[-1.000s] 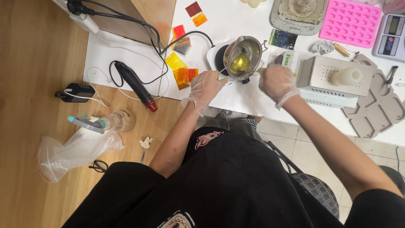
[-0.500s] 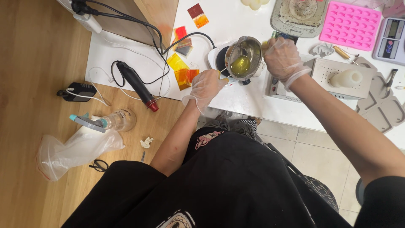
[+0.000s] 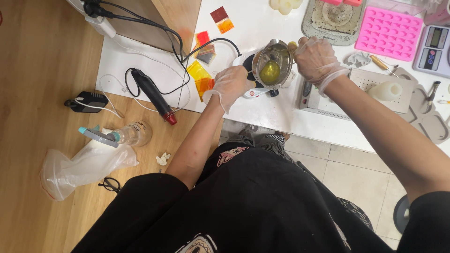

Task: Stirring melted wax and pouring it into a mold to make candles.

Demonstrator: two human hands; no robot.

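Gloved right hand [image 3: 316,58] grips a tilted pot [image 3: 274,63] of yellow liquid [image 3: 270,72]; left hand [image 3: 232,86] closed beside it; tipping further risks spilling.

Single head cam, looks steeply down, near, over white table [image 3: 262,117].

Left hand [image 3: 230,84] gloved, fingers curled; right hand [image 3: 316,58] gloved, gripping
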